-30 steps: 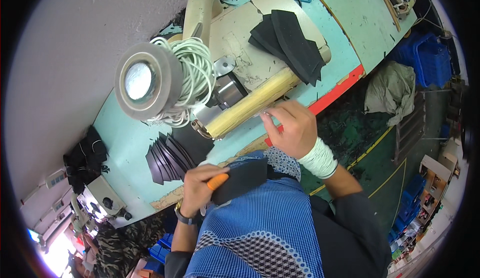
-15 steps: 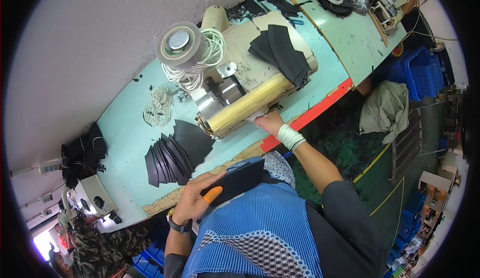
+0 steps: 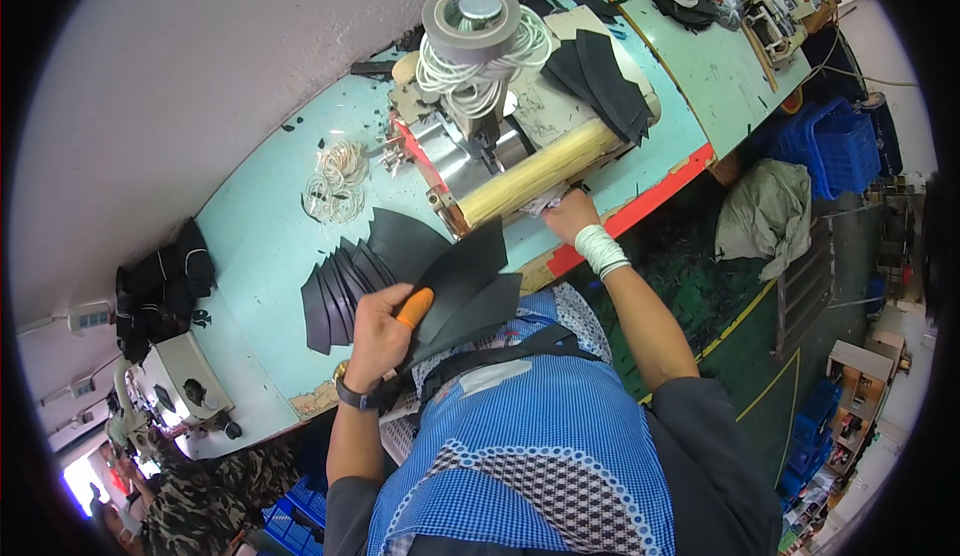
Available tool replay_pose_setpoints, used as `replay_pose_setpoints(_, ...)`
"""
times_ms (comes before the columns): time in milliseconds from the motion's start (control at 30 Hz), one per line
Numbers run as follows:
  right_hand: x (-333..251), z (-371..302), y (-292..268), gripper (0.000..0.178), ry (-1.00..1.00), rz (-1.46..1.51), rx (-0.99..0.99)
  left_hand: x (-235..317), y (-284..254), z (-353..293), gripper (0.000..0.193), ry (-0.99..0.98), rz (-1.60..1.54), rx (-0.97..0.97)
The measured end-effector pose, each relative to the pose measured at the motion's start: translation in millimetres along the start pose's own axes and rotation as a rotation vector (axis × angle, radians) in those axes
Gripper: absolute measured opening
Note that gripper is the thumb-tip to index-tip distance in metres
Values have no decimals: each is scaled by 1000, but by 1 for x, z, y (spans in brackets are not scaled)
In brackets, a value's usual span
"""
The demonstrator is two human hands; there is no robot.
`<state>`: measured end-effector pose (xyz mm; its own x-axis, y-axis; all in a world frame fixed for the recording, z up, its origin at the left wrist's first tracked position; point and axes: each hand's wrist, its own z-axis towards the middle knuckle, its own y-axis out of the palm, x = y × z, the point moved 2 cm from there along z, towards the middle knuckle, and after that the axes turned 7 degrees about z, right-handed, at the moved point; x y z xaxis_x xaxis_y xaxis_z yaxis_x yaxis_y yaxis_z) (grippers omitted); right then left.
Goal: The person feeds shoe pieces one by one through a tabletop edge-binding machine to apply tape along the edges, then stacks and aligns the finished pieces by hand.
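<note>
My left hand [image 3: 380,331], with an orange finger cover on the thumb, is closed on several black leather-like pieces [image 3: 470,306] fanned out in front of my apron. Their upper tips reach close to the front corner of the machine. My right hand [image 3: 572,216], its wrist wrapped in white, is at the front edge of the machine [image 3: 480,146], beside a pale crumpled thing [image 3: 542,202]. Its fingers are curled, and what they hold is partly hidden. A fan of similar black pieces [image 3: 345,291] lies on the table left of the machine.
A yellow padded roll [image 3: 540,171] runs along the machine's front. On the machine stands a tape roll [image 3: 470,21] above coiled white cord [image 3: 465,86]. More black pieces [image 3: 600,81] lie on its right end. Loose cord [image 3: 336,181] lies left; a blue crate [image 3: 845,151] stands right.
My left hand has turned and raised the black pieces, which now spread apart toward the machine. The right hand stays at the machine's front edge. The whole view has shifted slightly.
</note>
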<state>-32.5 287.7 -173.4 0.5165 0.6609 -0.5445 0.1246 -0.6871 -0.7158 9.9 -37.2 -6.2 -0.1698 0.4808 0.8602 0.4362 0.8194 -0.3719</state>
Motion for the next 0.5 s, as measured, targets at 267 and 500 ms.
replay_pose_setpoints(267, 9, 2, 10, 35, -184, 121, -97, -27, -7, 31, 29, -10, -53, -32)
replay_pose_setpoints(500, 26, 3, 21, 35, -239, 78, -104, -13, -7, 54, 25, -71, -13, -37)
